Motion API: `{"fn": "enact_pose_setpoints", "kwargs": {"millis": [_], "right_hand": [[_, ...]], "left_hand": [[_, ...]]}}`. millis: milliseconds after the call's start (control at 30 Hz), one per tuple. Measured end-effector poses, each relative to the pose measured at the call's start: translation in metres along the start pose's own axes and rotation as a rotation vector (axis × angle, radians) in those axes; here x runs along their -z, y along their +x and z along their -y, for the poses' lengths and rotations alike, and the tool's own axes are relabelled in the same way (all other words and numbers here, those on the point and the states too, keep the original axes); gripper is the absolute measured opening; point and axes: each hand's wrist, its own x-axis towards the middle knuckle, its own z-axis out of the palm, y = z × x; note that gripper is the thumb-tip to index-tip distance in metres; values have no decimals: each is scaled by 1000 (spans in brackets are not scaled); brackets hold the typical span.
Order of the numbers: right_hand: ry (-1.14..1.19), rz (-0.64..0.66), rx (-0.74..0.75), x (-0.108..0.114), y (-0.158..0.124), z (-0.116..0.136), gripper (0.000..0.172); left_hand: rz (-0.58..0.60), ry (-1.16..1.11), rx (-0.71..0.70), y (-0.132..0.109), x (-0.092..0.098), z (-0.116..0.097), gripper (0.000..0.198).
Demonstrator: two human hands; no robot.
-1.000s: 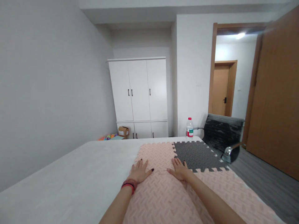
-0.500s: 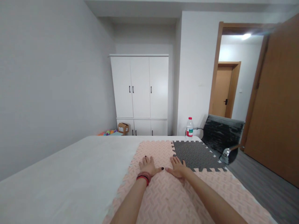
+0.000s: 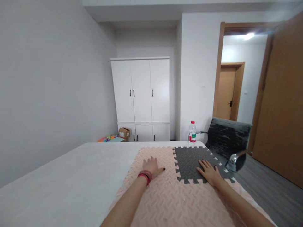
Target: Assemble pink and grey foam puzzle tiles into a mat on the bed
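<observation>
Pink foam mat tiles (image 3: 165, 201) with a raised tread pattern lie on a white table (image 3: 71, 176). A dark grey foam tile (image 3: 188, 160) sits at the far right, its toothed edges against the pink ones. My left hand (image 3: 152, 167) rests flat on the pink foam, thumb out to the right and fingers spread; red bands circle that wrist. Over the front right part of the grey tile lies my right hand (image 3: 209, 172), palm down with fingers stretched out. Neither hand holds anything.
A clear bottle (image 3: 192, 134) with a red cap stands at the table's far edge. Beyond the right side is a worn black chair (image 3: 228, 138). A cardboard box (image 3: 124, 133) and colourful items (image 3: 110, 138) lie behind the table, before a white cabinet (image 3: 142, 91).
My right hand has moved right, from the pink foam near my left thumb onto the grey tile. My left hand stays in about the same place. The view has tilted up slightly.
</observation>
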Motion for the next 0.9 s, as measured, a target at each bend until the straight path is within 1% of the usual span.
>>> {"fn": "enact_pose_setpoints", "kwargs": {"millis": [100,200,267,333,433,567,667,767,900], "right_hand": [[-13,-37,0,-8,9,-2,64],[-13,-82,7,-10,14,-4,68],[-6,-108,3,-10,15,-5,69],[0,-125,-1,-10,16,-5,69],[4,-134,-3,-9,16,-4,68],[10,-123,-15,-5,15,-3,68],[19,-116,-12,-3,16,-2,68],[20,-110,-16,-4,18,-1,68],[10,-102,-10,-6,21,-3,68]], "left_hand": [[-49,-37,-125,44,-6,-27,60],[-72,-79,-262,81,-21,-64,52],[-75,-94,-287,97,-34,-84,50],[-75,-101,-273,110,-45,-96,51],[-66,-116,-277,125,-53,-95,50],[-64,-152,-306,143,-47,-82,44],[-113,-164,-264,154,-47,-79,44],[-170,-159,-219,165,-56,-82,45],[-169,-146,-208,174,-68,-84,48]]}}
